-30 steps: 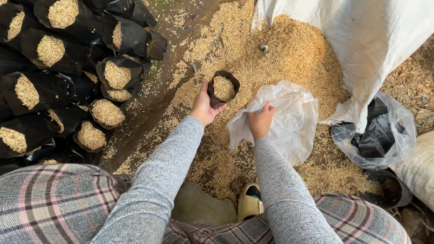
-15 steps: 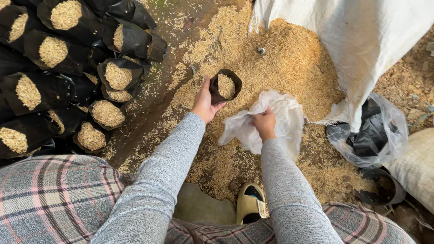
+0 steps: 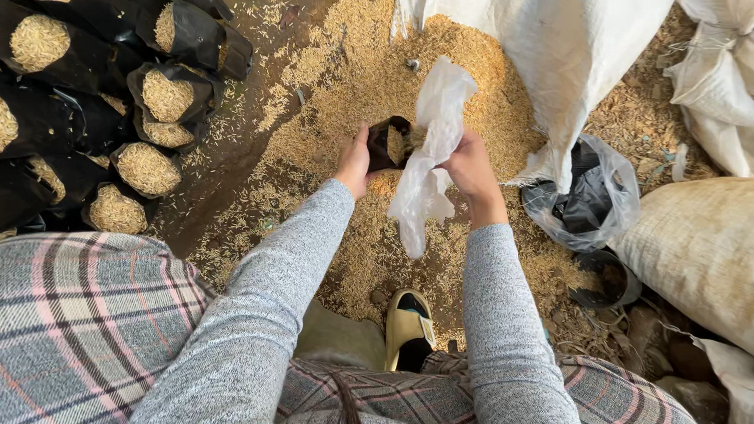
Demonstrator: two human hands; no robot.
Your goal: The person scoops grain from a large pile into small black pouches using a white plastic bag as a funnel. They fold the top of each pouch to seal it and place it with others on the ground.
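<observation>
Both arms in grey sleeves reach forward and down from the lap, elbows bent, hands close together over a heap of rice husk (image 3: 337,78). The left hand (image 3: 354,164) is turned thumb-up, its fingers curled round the side of a small black grow bag (image 3: 388,144) partly filled with husk, mouth tipped toward the right hand. The right hand (image 3: 470,167) is clenched on a crumpled clear plastic bag (image 3: 429,150), which stands up past the fingers and hangs below the wrist.

Half a second ago the plastic bag lay lower and spread on the husk under the right hand; now it is lifted and gathered, just beside the black bag and touching it. The black bag's mouth faced up then and now leans sideways.

Left of the left hand stand rows of filled black bags (image 3: 146,167). Right of the right hand lie a white sack (image 3: 573,42) and a clear bag holding black bags (image 3: 588,198). Below the hands sits a tan sandal (image 3: 407,325).
</observation>
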